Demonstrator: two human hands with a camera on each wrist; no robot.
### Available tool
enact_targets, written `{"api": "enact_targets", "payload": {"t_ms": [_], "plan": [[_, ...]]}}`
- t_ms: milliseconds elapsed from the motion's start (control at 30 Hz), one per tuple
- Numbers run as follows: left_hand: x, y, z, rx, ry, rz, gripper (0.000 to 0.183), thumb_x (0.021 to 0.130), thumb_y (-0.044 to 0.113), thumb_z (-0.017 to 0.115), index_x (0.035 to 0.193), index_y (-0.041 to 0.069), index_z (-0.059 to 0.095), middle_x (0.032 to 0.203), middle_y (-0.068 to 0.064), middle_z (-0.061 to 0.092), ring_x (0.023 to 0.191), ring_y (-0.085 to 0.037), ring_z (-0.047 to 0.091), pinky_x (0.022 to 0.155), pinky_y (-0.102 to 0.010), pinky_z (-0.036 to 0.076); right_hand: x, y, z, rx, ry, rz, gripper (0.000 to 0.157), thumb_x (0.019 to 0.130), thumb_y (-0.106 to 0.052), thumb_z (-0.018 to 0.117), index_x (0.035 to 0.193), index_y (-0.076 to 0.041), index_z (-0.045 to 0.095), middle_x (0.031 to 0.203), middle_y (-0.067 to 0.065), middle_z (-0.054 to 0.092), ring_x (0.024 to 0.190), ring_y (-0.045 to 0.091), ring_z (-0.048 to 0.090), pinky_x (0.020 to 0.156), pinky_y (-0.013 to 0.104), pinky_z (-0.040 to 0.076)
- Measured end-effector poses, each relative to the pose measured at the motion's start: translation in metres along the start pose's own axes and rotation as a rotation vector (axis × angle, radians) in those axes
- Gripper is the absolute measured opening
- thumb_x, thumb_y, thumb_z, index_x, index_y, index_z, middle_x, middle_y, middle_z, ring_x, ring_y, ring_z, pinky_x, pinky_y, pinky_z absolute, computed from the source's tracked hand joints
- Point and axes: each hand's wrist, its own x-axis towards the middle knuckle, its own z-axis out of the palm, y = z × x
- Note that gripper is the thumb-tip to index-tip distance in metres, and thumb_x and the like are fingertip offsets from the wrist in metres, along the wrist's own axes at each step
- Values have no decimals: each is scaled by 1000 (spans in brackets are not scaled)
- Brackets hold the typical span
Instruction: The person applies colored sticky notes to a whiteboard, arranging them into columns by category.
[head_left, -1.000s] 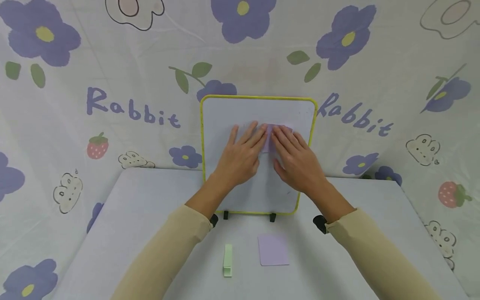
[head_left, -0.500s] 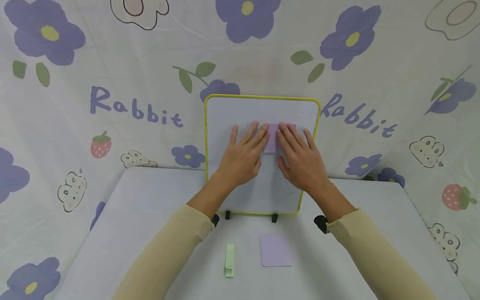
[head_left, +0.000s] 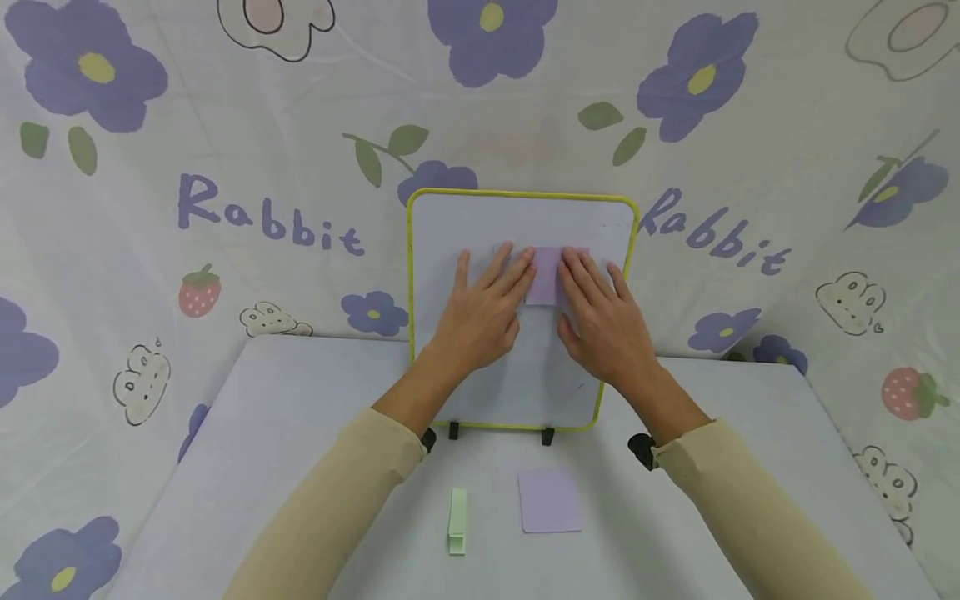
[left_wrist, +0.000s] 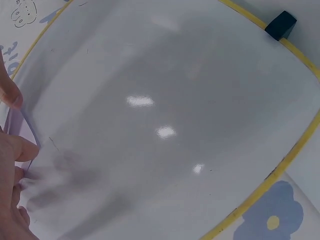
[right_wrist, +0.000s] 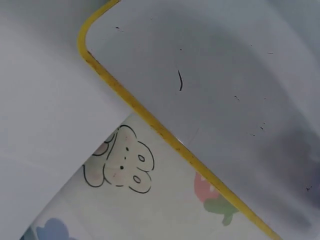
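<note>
Touching a lilac, rectangular paper sheet [head_left: 542, 277] on an upright, yellow-rimmed whiteboard [head_left: 525, 379] with straight-fingered, ungripping left hand [head_left: 482, 321] and right hand [head_left: 606, 325], reaching forward on inward-slanting, beige-sleeved forearms [head_left: 333, 496].

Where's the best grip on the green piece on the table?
Probably pinch the green piece across its long sides, mid-length, from above: it's long and narrow, one end toward the whiteboard, with the flat purple square apart on its right.
</note>
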Motion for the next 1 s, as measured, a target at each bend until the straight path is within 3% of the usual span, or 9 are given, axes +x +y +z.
{"api": "enact_targets", "payload": {"t_ms": [267,567,1000], "plan": [[1,0,1,-15,-11,-13,62,94,26,58,153,13,42,163,1,27,151,-23,19,113,-65,18,0,2,-2,11,-5,-15,71,87,-19,68,149,3,40,158,17,35,146,30,31,118,51,21],[4,2,2,-38,-19,-22,60,95,25,54,153,12,41,163,1,27,152,-23,17,114,-65,16,3,3,-4,18,-3,41,69,88,-17,67,146,8,41,157,21,34,146,34,31,119,48,19],[4,4,2,-33,-29,-33,62,94,25,55,153,13,41,163,0,27,151,-23,17,114,-64,17,2,-1,0,-24,-27,-17,66,86,-19,69,146,-3,48,158,18,34,147,34,28,117,55,21]]}}
